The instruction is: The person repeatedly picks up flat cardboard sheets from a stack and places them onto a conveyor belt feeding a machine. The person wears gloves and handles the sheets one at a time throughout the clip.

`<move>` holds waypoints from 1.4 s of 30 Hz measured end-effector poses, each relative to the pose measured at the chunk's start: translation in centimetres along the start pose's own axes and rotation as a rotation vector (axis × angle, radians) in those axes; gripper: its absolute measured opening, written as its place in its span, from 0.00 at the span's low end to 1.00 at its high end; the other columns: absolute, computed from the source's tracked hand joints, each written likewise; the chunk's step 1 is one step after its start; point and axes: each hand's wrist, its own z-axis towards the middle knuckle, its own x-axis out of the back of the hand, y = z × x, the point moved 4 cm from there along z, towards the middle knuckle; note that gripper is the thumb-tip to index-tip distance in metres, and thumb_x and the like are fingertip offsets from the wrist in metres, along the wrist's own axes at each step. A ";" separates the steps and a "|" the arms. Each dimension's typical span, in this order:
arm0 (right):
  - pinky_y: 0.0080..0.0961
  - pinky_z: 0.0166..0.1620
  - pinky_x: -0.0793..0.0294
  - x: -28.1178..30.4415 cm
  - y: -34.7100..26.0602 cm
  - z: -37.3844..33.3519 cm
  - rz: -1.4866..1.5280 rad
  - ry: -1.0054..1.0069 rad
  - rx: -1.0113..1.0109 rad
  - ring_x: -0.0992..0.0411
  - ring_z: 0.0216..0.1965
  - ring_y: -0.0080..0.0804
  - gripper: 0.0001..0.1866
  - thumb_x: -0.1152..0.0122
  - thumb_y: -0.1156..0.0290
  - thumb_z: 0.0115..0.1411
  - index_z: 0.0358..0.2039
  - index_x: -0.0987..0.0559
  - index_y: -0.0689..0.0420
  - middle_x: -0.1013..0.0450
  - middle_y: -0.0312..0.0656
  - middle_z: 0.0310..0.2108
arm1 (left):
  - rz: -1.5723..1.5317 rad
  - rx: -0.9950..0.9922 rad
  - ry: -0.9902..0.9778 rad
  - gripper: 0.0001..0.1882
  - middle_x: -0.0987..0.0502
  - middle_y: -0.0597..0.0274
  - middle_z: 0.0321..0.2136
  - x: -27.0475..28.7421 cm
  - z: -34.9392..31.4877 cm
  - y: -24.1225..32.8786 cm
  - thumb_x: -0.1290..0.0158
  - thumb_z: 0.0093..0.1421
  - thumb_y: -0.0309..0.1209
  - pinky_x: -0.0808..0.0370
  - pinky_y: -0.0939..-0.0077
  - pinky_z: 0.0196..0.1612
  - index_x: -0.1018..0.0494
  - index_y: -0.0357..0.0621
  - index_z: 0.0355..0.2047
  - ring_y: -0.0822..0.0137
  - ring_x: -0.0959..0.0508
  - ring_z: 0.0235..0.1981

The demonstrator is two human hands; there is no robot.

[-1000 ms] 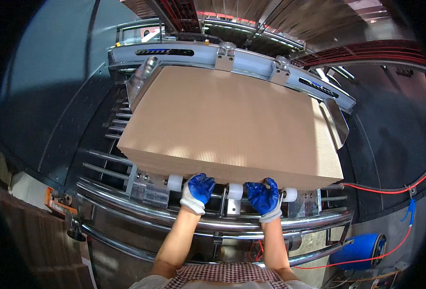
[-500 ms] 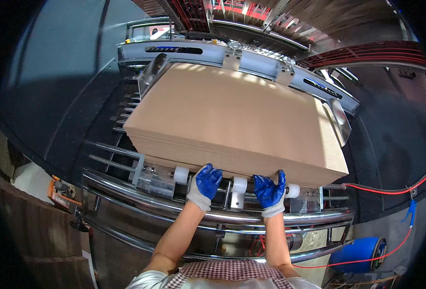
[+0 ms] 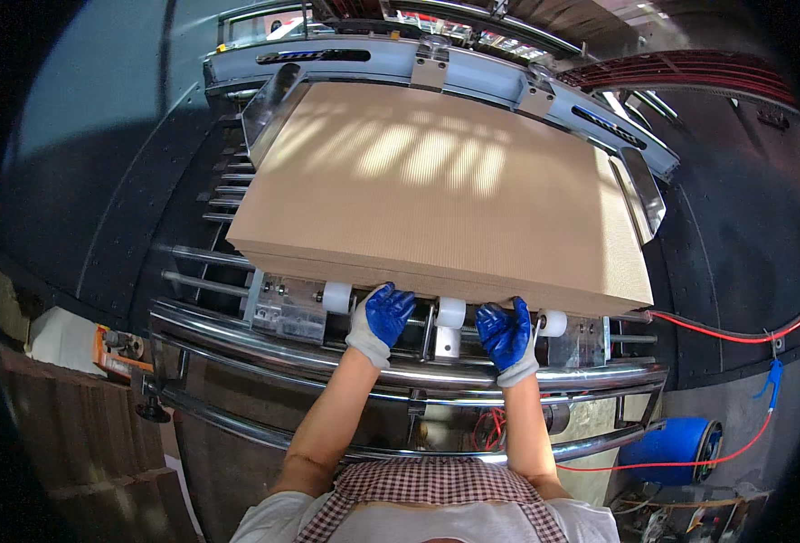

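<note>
A thick stack of brown corrugated cardboard sheets [image 3: 436, 199] lies across a metal machine bed. At its near edge, my left hand [image 3: 382, 321], in a blue-coated grey glove, is held palm upward with the fingers slightly curled. My right hand [image 3: 508, 337], gloved alike, sits farther right with its thumb apart from the fingers. Both hands are close to the lower front edge of the stack; whether the fingertips touch it cannot be made out. White rollers [image 3: 451, 312] stand beside and between the hands.
Chrome rails [image 3: 400, 385] run between me and the stack. Metal side plates [image 3: 269, 113] and a pale blue crossbar [image 3: 364, 71] bound its sides and back. At right are a red hose [image 3: 725, 337], a blue air gun [image 3: 773, 385] and a blue drum [image 3: 667, 452]. More cardboard [image 3: 101, 425] stands at left.
The view has shifted slightly. The stack's front face looks thinner, and patches of light now fall across its top. Both hands stay near the front edge.
</note>
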 end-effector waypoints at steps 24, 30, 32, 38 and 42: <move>0.32 0.38 0.22 0.8 -3.6 0.9 0.154 -0.002 0.302 0.23 0.32 0.40 0.14 0.41 0.56 0.58 0.37 0.25 0.53 0.24 0.42 0.31 | 0.112 -0.078 -0.130 0.03 0.20 0.58 0.33 -0.1 0.5 1.7 0.47 0.56 0.24 0.22 0.67 0.44 0.25 0.41 0.30 0.59 0.21 0.41; 0.39 0.51 0.29 -0.5 -3.1 0.7 0.102 0.104 0.245 0.30 0.44 0.41 0.34 0.42 0.41 0.57 0.53 0.33 0.55 0.31 0.44 0.41 | 0.171 -0.082 -0.094 0.02 0.20 0.61 0.31 -0.1 0.4 1.4 0.47 0.56 0.25 0.23 0.68 0.44 0.25 0.42 0.29 0.61 0.22 0.39; 0.37 0.42 0.24 -0.6 -2.9 0.6 0.006 0.121 0.234 0.26 0.36 0.38 0.27 0.43 0.43 0.58 0.45 0.29 0.52 0.27 0.43 0.34 | 0.220 -0.089 -0.161 0.03 0.20 0.61 0.32 0.0 0.5 2.1 0.48 0.56 0.25 0.23 0.67 0.44 0.25 0.41 0.30 0.61 0.22 0.38; 0.34 0.37 0.23 -0.2 -3.5 1.5 0.139 0.094 0.276 0.27 0.31 0.38 0.29 0.49 0.40 0.60 0.48 0.30 0.51 0.27 0.44 0.35 | 0.155 -0.004 -0.221 0.08 0.21 0.58 0.39 0.4 1.3 2.9 0.48 0.56 0.26 0.25 0.65 0.48 0.25 0.40 0.37 0.58 0.22 0.42; 0.33 0.47 0.28 0.0 -3.3 1.9 0.033 0.164 0.363 0.29 0.42 0.36 0.31 0.51 0.41 0.62 0.56 0.33 0.52 0.32 0.45 0.50 | 0.198 -0.076 -0.257 0.10 0.22 0.54 0.43 -0.1 0.9 2.5 0.50 0.58 0.29 0.29 0.56 0.55 0.25 0.40 0.39 0.55 0.24 0.48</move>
